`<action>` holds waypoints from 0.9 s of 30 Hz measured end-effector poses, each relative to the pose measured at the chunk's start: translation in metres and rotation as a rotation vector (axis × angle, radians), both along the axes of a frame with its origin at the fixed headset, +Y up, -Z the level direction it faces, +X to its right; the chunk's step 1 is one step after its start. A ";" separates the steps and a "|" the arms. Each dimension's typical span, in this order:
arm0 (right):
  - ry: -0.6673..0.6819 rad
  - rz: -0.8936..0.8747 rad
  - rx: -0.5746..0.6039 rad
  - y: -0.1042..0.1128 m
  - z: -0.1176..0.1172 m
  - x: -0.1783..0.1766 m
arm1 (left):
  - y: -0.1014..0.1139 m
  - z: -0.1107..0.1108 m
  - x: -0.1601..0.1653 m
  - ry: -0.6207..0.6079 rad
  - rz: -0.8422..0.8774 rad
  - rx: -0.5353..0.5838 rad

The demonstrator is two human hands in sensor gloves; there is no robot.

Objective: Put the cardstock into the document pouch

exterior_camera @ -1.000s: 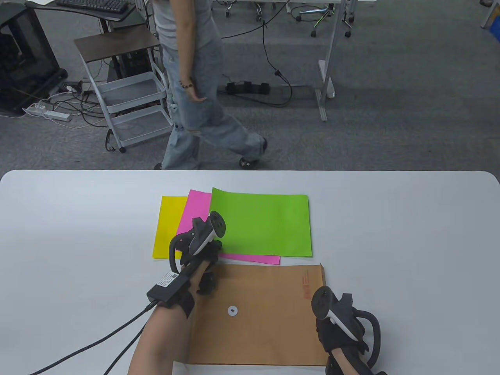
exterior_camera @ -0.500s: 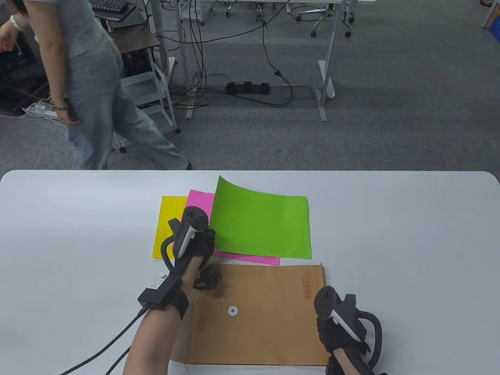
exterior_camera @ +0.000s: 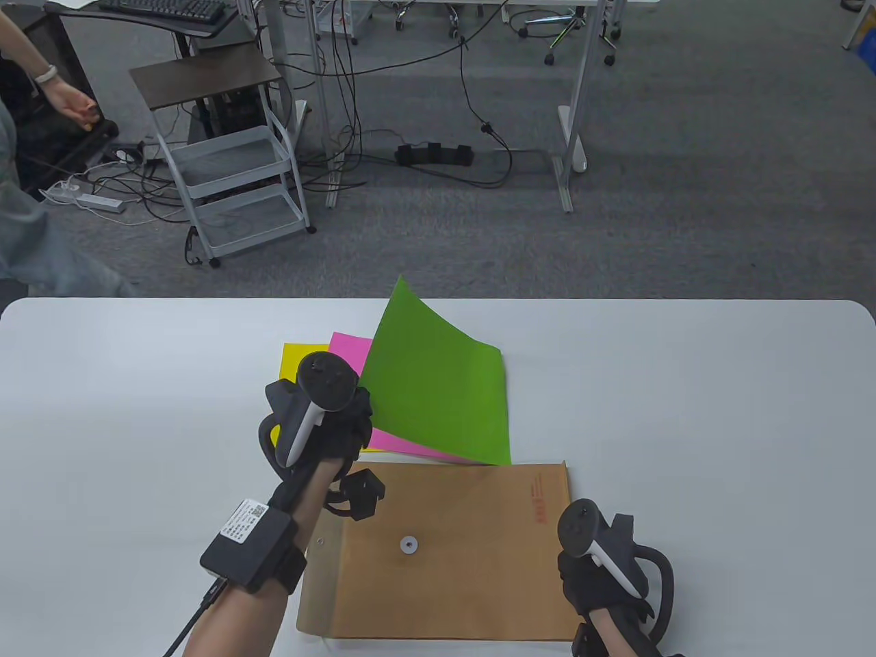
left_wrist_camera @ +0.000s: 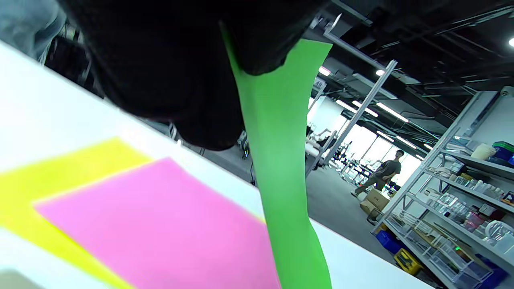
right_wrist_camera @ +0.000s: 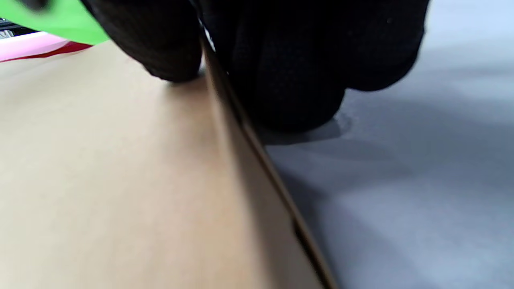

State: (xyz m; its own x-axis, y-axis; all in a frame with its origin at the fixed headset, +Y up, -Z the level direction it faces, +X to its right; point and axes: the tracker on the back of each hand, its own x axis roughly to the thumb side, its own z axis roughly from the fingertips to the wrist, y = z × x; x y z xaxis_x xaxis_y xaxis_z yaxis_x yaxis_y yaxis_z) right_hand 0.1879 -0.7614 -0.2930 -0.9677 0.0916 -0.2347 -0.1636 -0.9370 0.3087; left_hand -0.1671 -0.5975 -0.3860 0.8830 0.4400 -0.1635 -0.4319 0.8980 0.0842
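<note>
A brown document pouch (exterior_camera: 452,554) lies flat at the table's front, its open edge to the right. Behind it lie a yellow sheet (exterior_camera: 294,359), a pink sheet (exterior_camera: 345,349) and a green cardstock sheet (exterior_camera: 438,390). My left hand (exterior_camera: 342,417) pinches the green sheet at its left edge and lifts that side, so the sheet tilts up; the pinch shows in the left wrist view (left_wrist_camera: 277,132). My right hand (exterior_camera: 595,568) grips the pouch's right edge (right_wrist_camera: 225,100), a finger on top and fingers under it.
The white table (exterior_camera: 718,410) has bare surface left and right of the papers. Beyond its far edge is grey floor with a white cart (exterior_camera: 233,171), desk legs and cables. A person's arm (exterior_camera: 61,96) shows at the far left.
My left hand has lifted the green sheet's left side higher and drawn it to the left, off the pink sheet. The right hand stays at the pouch edge. The passer-by has walked off left.
</note>
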 end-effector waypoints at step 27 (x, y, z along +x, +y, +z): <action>0.015 0.004 -0.001 -0.001 0.002 0.002 | 0.114 0.116 -0.137 0.245 -0.358 -0.101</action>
